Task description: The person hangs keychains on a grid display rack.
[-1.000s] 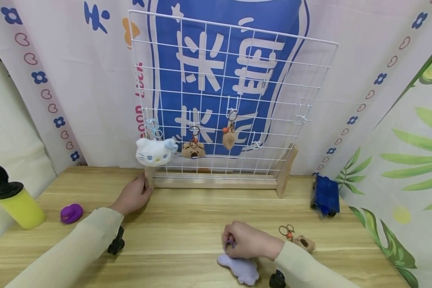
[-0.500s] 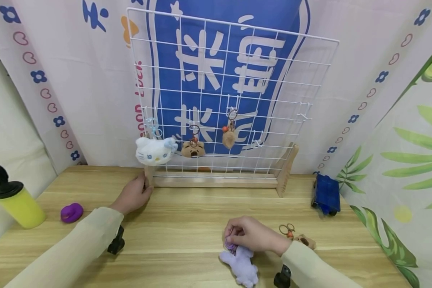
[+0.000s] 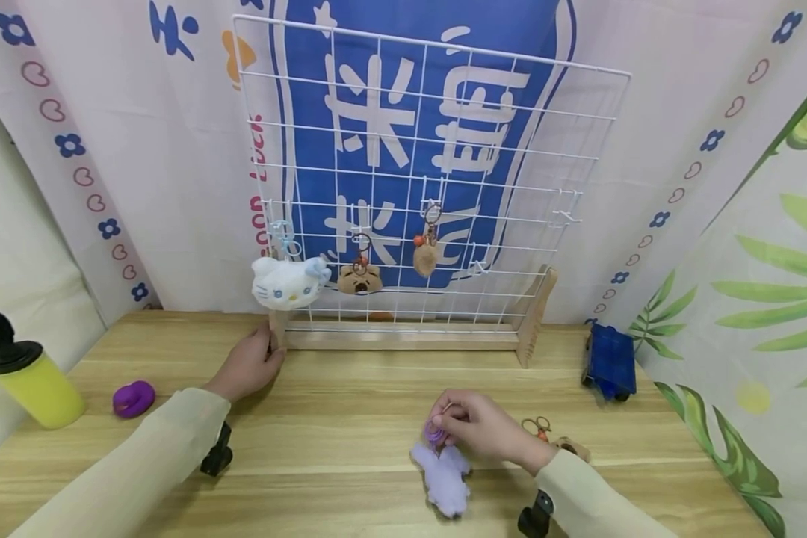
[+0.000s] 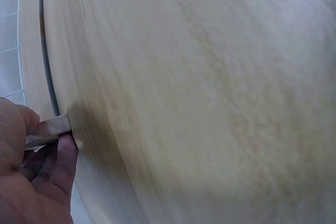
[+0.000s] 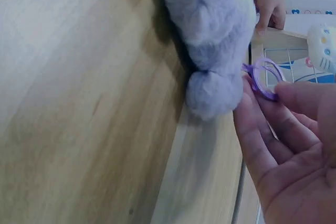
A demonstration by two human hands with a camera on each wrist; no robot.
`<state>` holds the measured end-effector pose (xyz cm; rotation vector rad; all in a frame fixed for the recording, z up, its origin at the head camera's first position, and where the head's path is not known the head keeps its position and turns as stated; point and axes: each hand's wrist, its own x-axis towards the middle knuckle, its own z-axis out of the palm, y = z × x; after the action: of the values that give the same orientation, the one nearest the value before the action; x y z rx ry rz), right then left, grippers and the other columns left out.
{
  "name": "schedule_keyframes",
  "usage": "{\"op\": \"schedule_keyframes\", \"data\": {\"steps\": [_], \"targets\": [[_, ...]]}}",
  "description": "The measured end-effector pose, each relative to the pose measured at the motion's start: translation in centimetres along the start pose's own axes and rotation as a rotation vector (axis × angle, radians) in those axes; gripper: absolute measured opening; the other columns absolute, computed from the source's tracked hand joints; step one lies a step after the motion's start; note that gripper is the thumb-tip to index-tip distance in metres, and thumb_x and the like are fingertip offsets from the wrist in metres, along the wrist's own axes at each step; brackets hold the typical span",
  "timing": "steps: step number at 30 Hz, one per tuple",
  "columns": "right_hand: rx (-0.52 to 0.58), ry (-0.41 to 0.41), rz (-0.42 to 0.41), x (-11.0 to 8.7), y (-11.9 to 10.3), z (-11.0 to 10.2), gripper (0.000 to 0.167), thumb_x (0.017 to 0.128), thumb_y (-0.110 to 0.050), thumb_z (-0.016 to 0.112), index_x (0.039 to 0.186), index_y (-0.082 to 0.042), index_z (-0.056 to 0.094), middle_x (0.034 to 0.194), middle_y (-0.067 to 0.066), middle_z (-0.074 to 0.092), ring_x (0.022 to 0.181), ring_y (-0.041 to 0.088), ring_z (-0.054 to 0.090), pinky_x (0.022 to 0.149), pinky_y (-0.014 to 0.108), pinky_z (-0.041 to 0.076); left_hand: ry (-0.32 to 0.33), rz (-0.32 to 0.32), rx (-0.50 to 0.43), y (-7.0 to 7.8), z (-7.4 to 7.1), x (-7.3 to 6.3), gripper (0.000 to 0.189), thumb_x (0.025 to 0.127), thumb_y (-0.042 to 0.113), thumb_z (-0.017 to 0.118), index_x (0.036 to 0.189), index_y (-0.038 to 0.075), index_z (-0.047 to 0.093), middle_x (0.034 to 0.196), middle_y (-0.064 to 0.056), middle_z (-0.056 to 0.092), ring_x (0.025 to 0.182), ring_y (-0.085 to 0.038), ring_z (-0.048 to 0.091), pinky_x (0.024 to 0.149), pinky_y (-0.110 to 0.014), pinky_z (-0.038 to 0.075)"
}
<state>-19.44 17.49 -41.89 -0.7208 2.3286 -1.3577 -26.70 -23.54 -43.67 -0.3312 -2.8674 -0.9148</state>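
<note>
Five keychains in all by my count. Three hang on the white wire grid rack [image 3: 424, 43]: one white plush cat head with a blue bow [image 3: 289, 284], one brown bear-head plush with an open mouth [image 3: 359, 281] and one small tan fuzzy charm with an orange bead [image 3: 427, 259]. Two white hooks [image 3: 479, 267] to the right have nothing on them. One brown plush keychain with a metal ring [image 3: 571, 450] lies on the wood-grain table [image 3: 309, 463], and the fifth is the lavender plush animal keychain [image 3: 445, 480], below the right hand [image 3: 476, 426]. That hand has its purple ring pinched tight between thumb and fingers. Can't tell if the plush touches the table.

Left hand [image 3: 247, 366] has thumb and fingers closed on the pale wooden end piece [image 4: 50, 130] of the rack's base. Also one purple hat-shaped thing [image 3: 133, 400], one yellow bottle with a black flip lid [image 3: 42, 390] and one blue toy vehicle [image 3: 609, 362].

Compared with a second ago, the right hand is farther from the person, and the plush has swung straighter under its ring. Left hand hasn't budged.
</note>
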Motion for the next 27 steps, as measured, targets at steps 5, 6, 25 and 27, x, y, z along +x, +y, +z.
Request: {"op": "schedule_keyframes", "data": {"steps": [5, 6, 25, 27], "targets": [[0.006, 0.089, -0.07, 0.0, 0.1, -0.7, 0.017, 0.105, -0.011, 0.061, 0.111, 0.003, 0.067, 0.108, 0.021, 0.076, 0.091, 0.018, 0.074, 0.08, 0.03, 0.063, -0.002, -0.005, 0.005, 0.1, -0.1, -0.1, 0.038, 0.102, 0.008, 0.057, 0.129, -0.015, 0.046, 0.087, -0.015, 0.057, 0.071, -0.021, 0.052, 0.06, -0.033, 0.044], [0.002, 0.109, -0.086, 0.0, 0.1, -0.8, 0.017, 0.104, -0.012, 0.061, 0.111, 0.002, 0.068, 0.108, 0.021, 0.076, 0.091, 0.018, 0.074, 0.08, 0.03, 0.063, -0.002, -0.006, 0.006, 0.1, -0.1, -0.1, 0.038, 0.102, 0.008, 0.057, 0.129, -0.015, 0.046, 0.088, -0.015, 0.057, 0.072, -0.021, 0.053, 0.06, -0.033, 0.044], [0.152, 0.496, -0.11, 1.4, -2.6, -6.7, 0.021, 0.103, -0.004, 0.061, 0.117, 0.012, 0.064, 0.105, 0.02, 0.077, 0.083, 0.007, 0.074, 0.076, 0.026, 0.063, 0.011, 0.01, 0.018, -0.2, 0.0, 0.0, 0.039, 0.101, 0.008, 0.057, 0.13, -0.017, 0.045, 0.09, -0.019, 0.06, 0.073, -0.022, 0.055, 0.06, -0.034, 0.045], [0.168, 0.532, -0.125, 1.7, -2.9, -7.4, 0.022, 0.104, -0.003, 0.06, 0.117, 0.014, 0.062, 0.101, 0.011, 0.078, 0.083, 0.006, 0.074, 0.076, 0.026, 0.063, 0.011, 0.009, 0.015, -0.2, 0.0, 0.0, 0.032, 0.101, 0.008, 0.058, 0.123, -0.014, 0.048, 0.086, -0.016, 0.058, 0.071, -0.021, 0.053, 0.059, -0.033, 0.044]]}}
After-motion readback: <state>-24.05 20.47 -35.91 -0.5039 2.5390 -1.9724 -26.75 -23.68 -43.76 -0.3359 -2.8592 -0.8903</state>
